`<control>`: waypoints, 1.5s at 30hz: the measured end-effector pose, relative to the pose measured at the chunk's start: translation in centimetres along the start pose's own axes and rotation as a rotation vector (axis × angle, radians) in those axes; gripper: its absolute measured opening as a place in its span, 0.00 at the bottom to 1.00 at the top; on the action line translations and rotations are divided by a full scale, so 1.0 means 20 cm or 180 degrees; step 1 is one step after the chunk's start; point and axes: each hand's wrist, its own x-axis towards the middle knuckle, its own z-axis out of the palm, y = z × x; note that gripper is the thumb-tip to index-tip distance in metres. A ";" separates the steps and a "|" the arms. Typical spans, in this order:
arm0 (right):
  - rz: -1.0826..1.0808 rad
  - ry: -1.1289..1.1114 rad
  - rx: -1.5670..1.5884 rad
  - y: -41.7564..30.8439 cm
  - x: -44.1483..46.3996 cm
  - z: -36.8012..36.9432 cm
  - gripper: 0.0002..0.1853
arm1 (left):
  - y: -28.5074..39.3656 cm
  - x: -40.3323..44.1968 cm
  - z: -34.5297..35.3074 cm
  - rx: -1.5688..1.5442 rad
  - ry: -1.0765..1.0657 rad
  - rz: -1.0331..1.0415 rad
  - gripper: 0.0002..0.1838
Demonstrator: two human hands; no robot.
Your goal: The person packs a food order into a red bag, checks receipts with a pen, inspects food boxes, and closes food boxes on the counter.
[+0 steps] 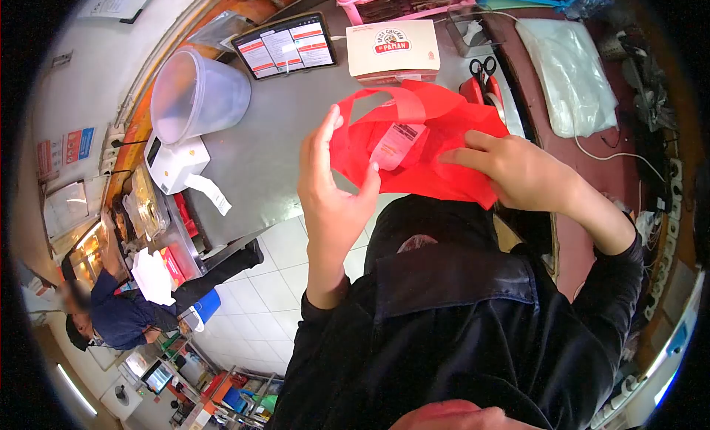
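A red cloth carry bag with a loop handle hangs spread between my hands at the counter's front edge. My left hand is at the bag's left side, its fingers stretched upward along the handle and its thumb apart, touching the bag. My right hand has its fingers curled onto the bag's right side. Inside the bag's mouth shows a pale slip with printed text; what lies beneath it is hidden. Just behind the bag stands a white printed food box.
On the grey counter are a tablet, a clear plastic bucket and a receipt printer. Scissors stand by a red tape dispenser. Plastic bags lie at right. Another person works at left.
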 end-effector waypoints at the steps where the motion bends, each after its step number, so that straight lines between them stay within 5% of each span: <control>1: -0.0017 0.0063 0.0075 -0.01 0.00 0.00 0.37 | -0.01 0.00 0.00 -0.0063 0.0058 0.0012 0.37; 8: -0.0416 0.0674 0.1428 -0.10 0.00 -0.06 0.42 | -0.06 0.01 0.02 -0.1649 0.0435 -0.0450 0.32; 12: -0.0381 0.0066 0.1728 -0.21 -0.06 -0.25 0.43 | 0.05 0.11 -0.05 -0.2795 0.0440 -0.0151 0.35; 14: -0.1834 0.1016 0.0821 -0.19 -0.02 -0.22 0.39 | 0.12 0.14 -0.09 -0.2370 0.0229 0.0541 0.35; 17: -0.1980 0.2636 -0.0294 -0.26 0.06 -0.23 0.35 | 0.30 0.25 -0.19 -0.1034 -0.0192 0.2172 0.24; 18: -0.1833 0.2921 -0.0160 -0.26 0.11 -0.23 0.37 | 0.41 0.23 -0.18 -0.1390 -0.0155 0.1833 0.21; 20: -0.1436 0.2843 0.0633 -0.26 0.21 -0.22 0.41 | 0.46 0.24 -0.21 -0.0859 -0.0841 0.2399 0.24; 21: -0.1271 0.2557 0.0812 -0.28 0.22 -0.22 0.43 | 0.47 0.24 -0.23 -0.0531 -0.0608 0.2794 0.23; 23: -0.0976 0.1618 0.0559 -0.29 0.19 -0.29 0.28 | 0.44 0.26 -0.27 -0.0477 -0.0164 0.2954 0.21; 25: -0.0756 0.0954 0.0170 -0.32 0.16 -0.38 0.20 | 0.27 0.30 -0.30 -0.1154 0.0426 0.2414 0.20; 28: -0.0934 0.0571 0.0078 -0.36 0.13 -0.51 0.16 | -0.41 0.44 -0.11 -0.2439 0.1612 0.0532 0.17; 29: -0.1026 0.0407 0.0034 -0.36 0.12 -0.53 0.14 | -0.81 0.56 -0.02 -0.0693 0.1664 0.0176 0.20; 32: -0.0915 -0.0198 -0.0420 -0.39 0.13 -0.61 0.16 | -1.37 0.74 0.17 0.0087 0.0921 -0.0762 0.31; 39: -0.0825 -0.0220 -0.0513 -0.44 0.21 -0.68 0.14 | -1.81 0.55 0.44 0.0950 0.0170 -0.1397 0.32; 45: -0.1116 -0.1068 -0.0256 -0.42 0.29 -0.73 0.13 | -1.56 0.43 0.27 0.0566 0.0103 -0.2314 0.35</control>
